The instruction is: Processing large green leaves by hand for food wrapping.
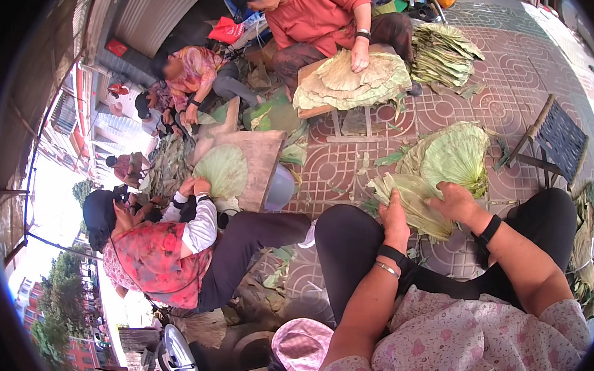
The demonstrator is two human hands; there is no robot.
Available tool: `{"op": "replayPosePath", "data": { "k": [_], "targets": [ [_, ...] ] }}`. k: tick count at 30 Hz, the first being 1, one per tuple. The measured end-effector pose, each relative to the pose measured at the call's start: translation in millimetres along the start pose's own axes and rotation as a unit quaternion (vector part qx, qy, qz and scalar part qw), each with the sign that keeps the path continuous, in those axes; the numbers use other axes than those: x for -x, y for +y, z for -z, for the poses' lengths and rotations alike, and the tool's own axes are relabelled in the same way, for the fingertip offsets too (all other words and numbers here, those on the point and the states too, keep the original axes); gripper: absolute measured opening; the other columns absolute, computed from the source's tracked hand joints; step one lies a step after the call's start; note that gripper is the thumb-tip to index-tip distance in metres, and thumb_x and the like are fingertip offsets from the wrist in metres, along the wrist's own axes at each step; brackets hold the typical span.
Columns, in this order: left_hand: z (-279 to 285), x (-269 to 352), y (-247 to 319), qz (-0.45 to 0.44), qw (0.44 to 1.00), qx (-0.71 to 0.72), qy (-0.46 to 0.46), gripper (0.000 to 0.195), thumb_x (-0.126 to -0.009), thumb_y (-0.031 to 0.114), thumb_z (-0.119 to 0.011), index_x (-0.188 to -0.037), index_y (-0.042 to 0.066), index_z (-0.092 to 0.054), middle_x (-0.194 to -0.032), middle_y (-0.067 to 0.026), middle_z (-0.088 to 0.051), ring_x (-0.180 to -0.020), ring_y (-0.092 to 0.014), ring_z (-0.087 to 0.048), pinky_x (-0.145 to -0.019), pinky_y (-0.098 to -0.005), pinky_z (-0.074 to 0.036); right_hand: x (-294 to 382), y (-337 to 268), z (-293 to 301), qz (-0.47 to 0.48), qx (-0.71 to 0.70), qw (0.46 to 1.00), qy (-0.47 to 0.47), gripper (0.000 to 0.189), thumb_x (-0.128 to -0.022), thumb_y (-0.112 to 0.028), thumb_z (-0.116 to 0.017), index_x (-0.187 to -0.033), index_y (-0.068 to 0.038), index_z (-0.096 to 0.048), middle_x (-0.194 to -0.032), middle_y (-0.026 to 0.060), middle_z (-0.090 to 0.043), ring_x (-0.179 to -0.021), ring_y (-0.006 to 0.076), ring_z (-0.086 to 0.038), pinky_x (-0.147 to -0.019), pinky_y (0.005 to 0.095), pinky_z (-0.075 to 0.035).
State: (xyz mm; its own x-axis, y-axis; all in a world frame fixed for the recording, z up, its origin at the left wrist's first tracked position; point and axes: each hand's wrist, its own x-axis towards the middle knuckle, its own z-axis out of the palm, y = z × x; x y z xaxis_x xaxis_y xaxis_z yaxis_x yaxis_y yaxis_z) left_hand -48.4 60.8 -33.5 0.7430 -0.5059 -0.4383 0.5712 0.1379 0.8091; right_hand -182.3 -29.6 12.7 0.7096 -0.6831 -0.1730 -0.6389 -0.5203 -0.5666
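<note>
A folded, yellow-green dried leaf (410,201), apparently a lotus leaf, hangs between my knees. My left hand (395,220) grips it on the left side, thumb lying on top. At its right edge is my right hand (455,201), thumb and fingers pinching the leaf. Just beyond my hands, a fan-shaped pile of flattened leaves (456,155) rests on the paving, its top leaf pale green with ribs spreading from one corner. My fingers under the held leaf are partly hidden.
A folding stool (554,141) stands at the right. Ahead, a person works over stacked leaves (351,77) on a low wooden bench; a bundle of leaves (444,54) lies beside it. Leftward, another person handles a leaf (222,170) on a board (259,157). Leaf scraps litter the tiles.
</note>
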Motion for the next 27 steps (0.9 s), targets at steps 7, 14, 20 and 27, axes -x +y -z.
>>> {"op": "replayPosePath", "data": {
  "k": [7,14,20,27],
  "targets": [
    [6.4,-5.4,10.1,-0.006,0.995,0.09,-0.048,0.041,-0.086,0.02,-0.065,-0.119,0.002,-0.049,-0.116,-0.0083,-0.055,-0.103,-0.019,-0.054,-0.088,-0.0345,-0.045,-6.9,29.9,-14.1,-0.13,-0.298,0.94,-0.1,0.065,-0.079,-0.043,-0.069,-0.111,0.011,-0.055,-0.097,0.0176,-0.065,-0.09,0.0244,-0.063,-0.078,0.0356,-0.049],
    [12.4,-12.9,17.1,-0.006,0.977,0.172,-0.13,0.044,-0.088,0.018,-0.062,-0.126,0.003,-0.046,-0.121,-0.0083,-0.053,-0.11,-0.02,-0.052,-0.095,-0.0368,-0.042,-4.3,33.6,-10.6,-0.21,-0.542,0.805,-0.121,0.047,-0.082,-0.024,-0.071,-0.11,0.01,-0.055,-0.098,0.0161,-0.064,-0.087,0.0223,-0.063,-0.078,0.0304,-0.05],
    [3.5,-1.5,20.4,0.016,0.974,0.129,-0.184,0.045,-0.087,0.014,-0.062,-0.127,0.002,-0.045,-0.122,-0.0093,-0.053,-0.113,-0.021,-0.052,-0.097,-0.0381,-0.042,-8.4,36.1,-5.4,-0.123,-0.578,0.805,0.05,0.013,-0.08,-0.007,-0.07,-0.083,-0.004,-0.058,-0.078,0.003,-0.061,-0.066,0.0105,-0.055,-0.061,0.0266,-0.046],
    [3.6,8.0,-2.4,0.077,0.967,0.04,-0.241,0.031,-0.086,0.016,-0.066,-0.114,0.005,-0.057,-0.113,-0.0067,-0.06,-0.102,-0.02,-0.059,-0.085,-0.0381,-0.048,-11.1,26.6,-4.9,-0.103,-0.614,0.767,0.153,0.008,-0.084,-0.007,-0.064,-0.087,-0.005,-0.057,-0.081,0.0015,-0.061,-0.072,0.0098,-0.054,-0.068,0.0242,-0.045]
  ]
}}
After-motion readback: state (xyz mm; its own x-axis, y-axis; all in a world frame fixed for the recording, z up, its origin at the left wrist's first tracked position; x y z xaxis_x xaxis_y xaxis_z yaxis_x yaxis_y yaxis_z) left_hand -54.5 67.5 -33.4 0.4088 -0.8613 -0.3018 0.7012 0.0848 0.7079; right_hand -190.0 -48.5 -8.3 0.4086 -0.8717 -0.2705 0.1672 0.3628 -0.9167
